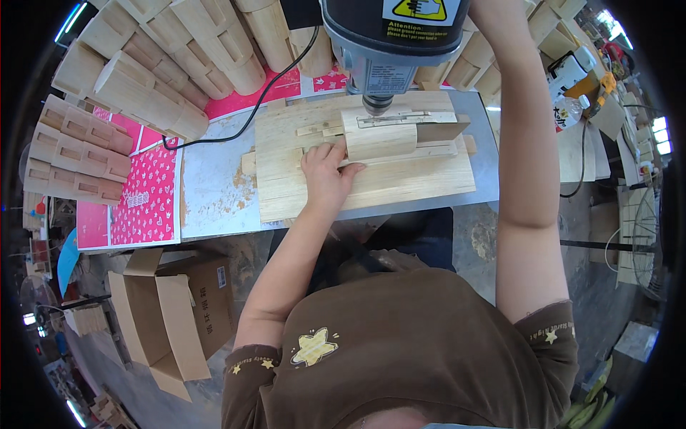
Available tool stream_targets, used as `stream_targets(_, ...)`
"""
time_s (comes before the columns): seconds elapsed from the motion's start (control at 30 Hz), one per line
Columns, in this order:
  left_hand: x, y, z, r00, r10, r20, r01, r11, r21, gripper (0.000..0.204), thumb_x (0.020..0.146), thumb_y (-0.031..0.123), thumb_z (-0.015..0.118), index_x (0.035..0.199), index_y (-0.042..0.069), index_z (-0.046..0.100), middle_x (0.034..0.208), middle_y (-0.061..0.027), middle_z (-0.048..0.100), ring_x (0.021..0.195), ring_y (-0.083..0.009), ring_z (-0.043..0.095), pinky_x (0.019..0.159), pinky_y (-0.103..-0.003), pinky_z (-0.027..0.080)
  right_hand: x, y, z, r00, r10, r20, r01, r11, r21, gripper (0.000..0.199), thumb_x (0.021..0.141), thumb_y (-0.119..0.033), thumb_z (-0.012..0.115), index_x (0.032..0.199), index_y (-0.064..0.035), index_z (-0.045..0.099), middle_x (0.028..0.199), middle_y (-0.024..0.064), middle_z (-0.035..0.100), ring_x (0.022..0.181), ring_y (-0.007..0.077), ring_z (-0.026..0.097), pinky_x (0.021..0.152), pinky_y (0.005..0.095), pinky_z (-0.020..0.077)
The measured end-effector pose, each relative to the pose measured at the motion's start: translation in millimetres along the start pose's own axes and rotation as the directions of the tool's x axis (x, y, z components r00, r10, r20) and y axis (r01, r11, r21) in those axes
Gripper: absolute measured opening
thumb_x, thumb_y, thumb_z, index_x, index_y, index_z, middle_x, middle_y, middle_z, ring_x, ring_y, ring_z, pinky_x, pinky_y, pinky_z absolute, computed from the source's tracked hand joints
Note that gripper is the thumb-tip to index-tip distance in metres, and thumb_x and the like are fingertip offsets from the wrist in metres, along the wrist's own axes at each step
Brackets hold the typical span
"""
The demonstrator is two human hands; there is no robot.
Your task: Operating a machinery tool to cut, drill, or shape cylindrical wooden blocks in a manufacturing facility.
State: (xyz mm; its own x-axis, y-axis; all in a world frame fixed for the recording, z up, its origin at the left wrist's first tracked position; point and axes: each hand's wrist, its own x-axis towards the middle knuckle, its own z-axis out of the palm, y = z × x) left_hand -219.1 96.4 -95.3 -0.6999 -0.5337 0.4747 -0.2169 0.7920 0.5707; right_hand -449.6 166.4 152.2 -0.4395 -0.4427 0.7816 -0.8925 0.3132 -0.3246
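Note:
A bench drill press (pixel 393 43) stands over the table, its chuck (pixel 376 104) pointing down just above a curved pale wooden piece (pixel 379 139). That piece lies in a wooden jig of strips on a flat board (pixel 286 193). My left hand (pixel 330 171) is closed on the left end of the wooden piece, thumb toward me and fingers behind. My right hand (pixel 493 11) is raised beside the drill press head at the top edge; its fingers are out of sight. Whether a drill bit touches the wood cannot be made out.
Similar wooden pieces (pixel 150 93) stand in stacks along the back and left of the table (pixel 214 179), partly on pink patterned sheets (pixel 143 207). A black cable (pixel 264 100) crosses the tabletop. An open cardboard box (pixel 179 307) sits on the floor at left. A plastic bottle (pixel 568 113) stands at right.

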Motion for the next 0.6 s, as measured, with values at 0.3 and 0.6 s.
stream_targets(0.3,-3,3,-3,0.999,0.000,-0.036,0.000,1.000,-0.002,0.053,0.061,0.026,0.078,0.108,0.008,0.062,0.080,-0.0016,0.055,0.084,-0.0237,0.050,0.081,-0.039,0.033,-121,-34,-57,0.989,-0.001,0.147,-0.027,0.981,0.194,0.018,0.087,-0.012,0.057,0.073,-0.0014,0.058,0.055,0.0051,0.049,0.051,0.0186,0.049,0.054,0.0271,0.0391)
stream_targets(0.6,-2,4,-4,1.000,-0.014,-0.010,0.014,1.000,0.017,0.052,0.062,0.026,0.078,0.108,0.009,0.063,0.080,-0.0013,0.055,0.085,-0.0235,0.049,0.082,-0.040,0.033,-198,3,19,0.986,-0.116,-0.119,0.144,0.955,0.260,0.012,0.082,-0.006,0.059,0.092,-0.0048,0.064,0.074,0.0056,0.059,0.073,0.0220,0.058,0.093,0.0389,0.0360)
